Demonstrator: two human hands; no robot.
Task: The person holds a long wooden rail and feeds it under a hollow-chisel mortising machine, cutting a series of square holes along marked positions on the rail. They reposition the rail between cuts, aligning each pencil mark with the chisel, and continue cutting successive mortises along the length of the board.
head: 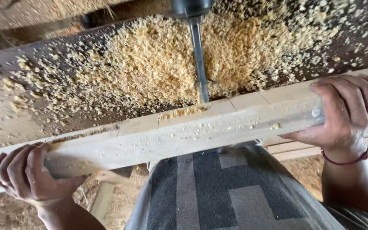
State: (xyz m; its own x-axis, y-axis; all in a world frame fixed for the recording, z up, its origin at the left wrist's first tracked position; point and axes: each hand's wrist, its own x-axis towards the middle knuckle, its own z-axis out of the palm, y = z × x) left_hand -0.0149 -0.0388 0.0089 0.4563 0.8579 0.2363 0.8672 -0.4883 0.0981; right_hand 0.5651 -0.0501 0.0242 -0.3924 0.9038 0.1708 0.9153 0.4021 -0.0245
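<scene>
Nearest the camera: left hand (26, 176) wrapped round the near end of pale wood plank (184, 132), fingers (15, 164) curled tight over its edge. Right hand (346, 113) clamped on the far-right end, fingers folded over the top face. Plank across both grips, pressed against the machine table (30, 106). Mid-plank: mortise slot (184, 111) partly cut, drill bit (199, 59) sunk at its right end; pencil-marked stretch left uncut. Beyond: shavings (158, 59) heaped on the table.
</scene>
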